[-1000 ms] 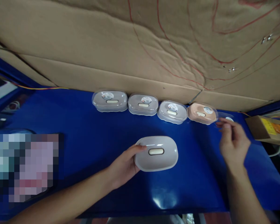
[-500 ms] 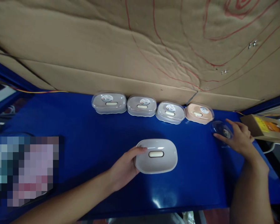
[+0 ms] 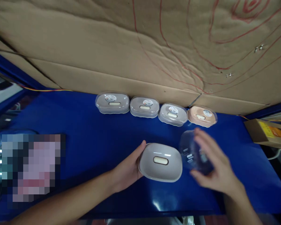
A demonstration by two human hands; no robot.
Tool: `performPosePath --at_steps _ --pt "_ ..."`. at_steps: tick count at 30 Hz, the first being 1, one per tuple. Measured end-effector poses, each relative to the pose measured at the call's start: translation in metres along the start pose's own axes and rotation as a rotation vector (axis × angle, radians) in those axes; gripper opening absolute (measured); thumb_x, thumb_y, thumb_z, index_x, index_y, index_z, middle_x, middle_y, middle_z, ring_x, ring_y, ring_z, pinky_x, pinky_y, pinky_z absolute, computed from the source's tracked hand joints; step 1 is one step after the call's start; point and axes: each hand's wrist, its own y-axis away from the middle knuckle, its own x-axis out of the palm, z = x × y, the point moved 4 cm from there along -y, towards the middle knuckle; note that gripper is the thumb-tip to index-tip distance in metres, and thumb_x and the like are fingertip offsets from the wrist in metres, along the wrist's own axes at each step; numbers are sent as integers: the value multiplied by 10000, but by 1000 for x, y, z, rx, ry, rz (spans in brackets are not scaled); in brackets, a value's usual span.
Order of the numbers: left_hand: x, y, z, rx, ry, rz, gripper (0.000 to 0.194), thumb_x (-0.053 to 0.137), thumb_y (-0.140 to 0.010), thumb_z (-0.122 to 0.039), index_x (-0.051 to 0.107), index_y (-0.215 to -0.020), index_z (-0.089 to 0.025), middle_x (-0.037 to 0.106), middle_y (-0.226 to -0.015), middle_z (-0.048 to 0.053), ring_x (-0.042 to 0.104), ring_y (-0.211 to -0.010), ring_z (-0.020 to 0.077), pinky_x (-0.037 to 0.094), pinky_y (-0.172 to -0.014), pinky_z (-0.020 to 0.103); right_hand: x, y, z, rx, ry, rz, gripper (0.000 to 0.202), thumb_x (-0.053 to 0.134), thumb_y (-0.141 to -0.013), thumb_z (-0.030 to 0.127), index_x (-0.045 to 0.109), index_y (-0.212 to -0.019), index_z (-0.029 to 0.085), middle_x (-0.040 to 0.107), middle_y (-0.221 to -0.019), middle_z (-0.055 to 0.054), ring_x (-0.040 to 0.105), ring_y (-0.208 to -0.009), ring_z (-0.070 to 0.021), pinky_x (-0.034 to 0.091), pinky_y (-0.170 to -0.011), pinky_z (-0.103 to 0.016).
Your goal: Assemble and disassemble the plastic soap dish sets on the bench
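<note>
My left hand (image 3: 128, 168) grips the left end of a grey oval dish (image 3: 160, 172) with a cream oblong insert, its thumb at the rim. To the right of that dish, my right hand (image 3: 215, 165) holds a clear plastic lid (image 3: 192, 150) between thumb and fingers, tilted and blurred by motion. The lid and the dish look slightly apart. Behind them stands a row of lidded dishes with round stickers: a grey one (image 3: 112, 107) at the left, two more grey ones (image 3: 144, 112) (image 3: 172, 119), and a peach one (image 3: 201, 120) at the right.
The blue table (image 3: 84, 134) meets a brown paper-covered wall (image 3: 96, 47) behind the row. An open cardboard box (image 3: 259, 132) with yellow and orange contents sits at the right edge. At the left lies a pixelated object (image 3: 37, 165).
My right hand has lifted the clear lid off the table's right side and brought it left, close to the grey dish. The grey dish has tilted a little in my left hand.
</note>
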Motion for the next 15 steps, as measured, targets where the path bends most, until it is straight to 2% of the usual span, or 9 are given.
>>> performPosePath --at_steps 2,5,8,12,15 --pt "3 0 3 -12 7 32 652 697 -927 -765 777 -1296 -234 803 -1232 79 687 -1239 289 517 -1007 345 29 -5 38 -151 -3 159 972 758 -901 431 275 -1731 279 353 -1763 -158 466 -1550 -424 466 -1198 -631" --pt "7 0 9 -38 11 90 617 662 -973 -731 783 -1301 -222 800 -1241 92 679 -1270 291 507 -1017 345 53 -5 62 -241 -3 232 948 717 -927 444 270 -1733 225 341 -1767 -173 440 -1572 -414 476 -1192 -611" --pt "8 0 14 -42 31 116 598 656 -994 -702 774 -1338 -227 796 -1259 94 684 -1262 274 503 -1026 333 60 -4 65 -257 14 214 933 690 -937 446 267 -1734 209 339 -1767 -171 421 -1583 -413 477 -1185 -605" --pt "7 -1 16 -33 61 94 553 682 -992 -674 790 -1314 -238 788 -1292 81 703 -1184 230 517 -979 291 66 -3 64 -253 26 169 963 697 -918 431 241 -1742 228 382 -1749 -161 438 -1568 -409 473 -1174 -604" --pt "8 -2 16 -24 62 105 565 700 -975 -683 796 -1307 -237 800 -1252 82 703 -1195 237 518 -983 292 70 -3 63 -261 26 155 953 698 -914 427 262 -1732 203 406 -1730 -188 449 -1556 -410 487 -1146 -607"
